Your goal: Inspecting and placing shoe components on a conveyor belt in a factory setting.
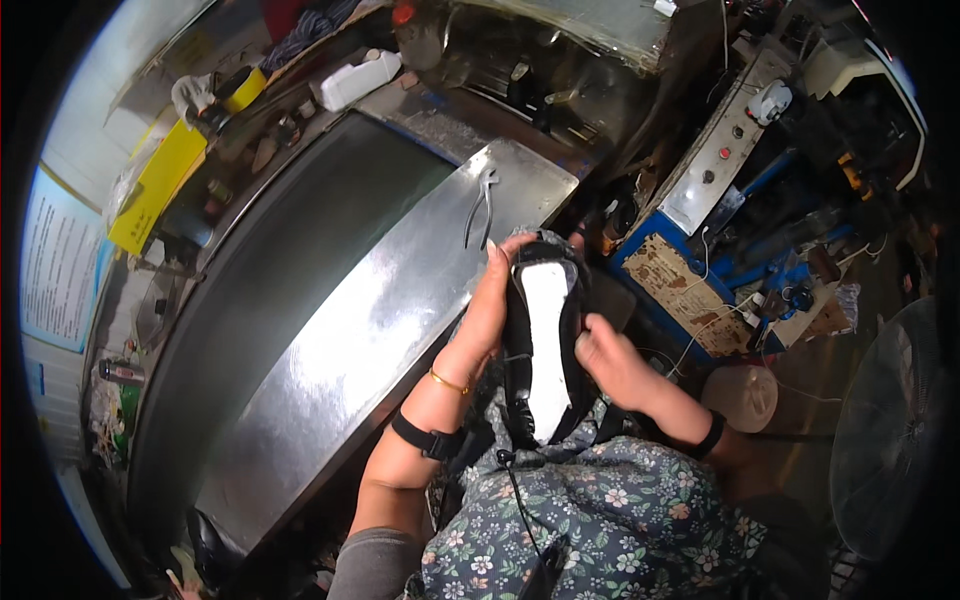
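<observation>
At the left, a dark belt [300, 240] runs along the bench, and a bright metal shelf [330, 350] lines its near side, giving a flat place within reach of the lap. Pliers [487, 185] lie on the shelf's far part, handles toward the person, which suits a quick pick-up by the left hand [488, 305]. That hand is clamped on the left side of a black shoe [545, 350], near its far end, likely to keep it from rolling. The shoe rests over the lap, above a floral apron [610, 520], white underside facing up, so the whole bottom is exposed. The right hand [612, 365] is half curled beside the shoe's right flank; whether it presses there, I cannot tell.

As for edges, the shelf's near one passes just beside the left forearm, leaving that elbow little slack, and its corner sits beyond the shoe's far end. More room opens to the right, before a blue-framed machine [680, 290], though a pale bucket [740, 398] and a round fan [885, 430] bound it
</observation>
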`<state>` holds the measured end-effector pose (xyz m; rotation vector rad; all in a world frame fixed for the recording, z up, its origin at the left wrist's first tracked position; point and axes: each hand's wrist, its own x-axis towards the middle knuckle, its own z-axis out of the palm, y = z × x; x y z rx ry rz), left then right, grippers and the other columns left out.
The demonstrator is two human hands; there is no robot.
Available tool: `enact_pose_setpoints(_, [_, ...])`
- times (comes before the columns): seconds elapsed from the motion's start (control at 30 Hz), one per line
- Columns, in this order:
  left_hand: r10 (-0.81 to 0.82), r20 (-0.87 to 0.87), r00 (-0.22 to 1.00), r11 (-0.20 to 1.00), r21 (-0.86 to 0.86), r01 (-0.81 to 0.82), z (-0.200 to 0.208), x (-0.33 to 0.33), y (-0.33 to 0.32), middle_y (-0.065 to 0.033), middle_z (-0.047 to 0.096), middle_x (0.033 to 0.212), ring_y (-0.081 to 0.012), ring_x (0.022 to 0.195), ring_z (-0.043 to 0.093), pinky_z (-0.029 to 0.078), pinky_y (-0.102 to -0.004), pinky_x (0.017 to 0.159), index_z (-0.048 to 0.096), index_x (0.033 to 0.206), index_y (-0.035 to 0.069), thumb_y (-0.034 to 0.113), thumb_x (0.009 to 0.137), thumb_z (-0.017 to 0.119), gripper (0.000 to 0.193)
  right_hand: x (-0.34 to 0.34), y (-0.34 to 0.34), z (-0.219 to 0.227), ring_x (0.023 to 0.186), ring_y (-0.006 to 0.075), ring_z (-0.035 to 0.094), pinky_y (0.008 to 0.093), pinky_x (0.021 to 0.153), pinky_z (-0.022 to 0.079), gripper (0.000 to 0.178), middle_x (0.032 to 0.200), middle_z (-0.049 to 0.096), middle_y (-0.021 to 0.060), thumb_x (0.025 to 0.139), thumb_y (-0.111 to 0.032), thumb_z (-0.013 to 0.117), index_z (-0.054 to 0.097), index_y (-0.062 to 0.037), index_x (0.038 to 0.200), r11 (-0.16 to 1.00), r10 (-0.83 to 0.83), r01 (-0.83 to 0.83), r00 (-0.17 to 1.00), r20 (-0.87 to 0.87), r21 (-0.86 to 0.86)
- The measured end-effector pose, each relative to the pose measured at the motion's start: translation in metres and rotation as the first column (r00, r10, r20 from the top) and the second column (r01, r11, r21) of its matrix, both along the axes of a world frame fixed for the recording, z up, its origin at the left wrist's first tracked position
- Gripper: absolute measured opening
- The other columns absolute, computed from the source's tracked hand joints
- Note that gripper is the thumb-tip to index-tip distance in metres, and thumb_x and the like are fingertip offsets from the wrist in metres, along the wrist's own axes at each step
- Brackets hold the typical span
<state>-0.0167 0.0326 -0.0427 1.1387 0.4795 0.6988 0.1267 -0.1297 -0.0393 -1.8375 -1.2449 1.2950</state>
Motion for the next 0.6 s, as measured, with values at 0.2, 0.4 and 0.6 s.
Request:
enact_pose_setpoints(0.2, [0.125, -0.301, 0.946, 0.926, 0.378, -0.002, 0.004, 0.017, -0.014, -0.01, 0.06, 0.124, -0.0198, 0.117, 0.054, 0.04, -0.0308, 0.099, 0.057, 0.122, 0.001, 0.023, 0.095, 0.054, 0.034, 0.029, 0.077, 0.009, 0.135, 0.0187, 0.035, 0.0328, 0.113, 0.025, 0.041, 0.141, 0.046, 0.0096, 0.104, -0.024, 0.04, 0.047, -0.0017, 0.137, 0.872, 0.074, 0.242, 0.794, -0.603, 0.425])
enact_pose_setpoints(0.4, [0.009, -0.004, 1.0, 0.987, 0.161, -0.008, -0.002, 0.022, -0.008, -0.0136, 0.057, 0.127, -0.0207, 0.119, 0.052, 0.038, -0.0319, 0.103, 0.049, 0.13, -0.002, 0.023, 0.096, 0.056, 0.043, 0.027, 0.087, 0.013, 0.107, 0.0228, 0.058, 0.0324, 0.1, 0.04, 0.024, 0.109, 0.062, 0.0122, 0.102, -0.014, 0.04, 0.057, 0.0013, 0.109, 0.777, 0.016, 0.013, 0.999, -0.041, 0.63])
enact_pose_setpoints(0.6, [0.025, -0.036, 0.999, 0.946, 0.324, -0.012, -0.007, 0.021, -0.005, -0.015, 0.054, 0.129, -0.0213, 0.121, 0.051, 0.037, -0.0328, 0.104, 0.044, 0.135, -0.002, 0.021, 0.095, 0.057, 0.047, 0.029, 0.086, 0.045, 0.132, 0.0207, 0.04, 0.0324, 0.11, 0.03, 0.036, 0.138, 0.047, 0.0132, 0.102, -0.015, 0.039, 0.045, -0.0009, 0.135, 0.969, 0.13, 0.073, 0.665, -0.736, 0.237])
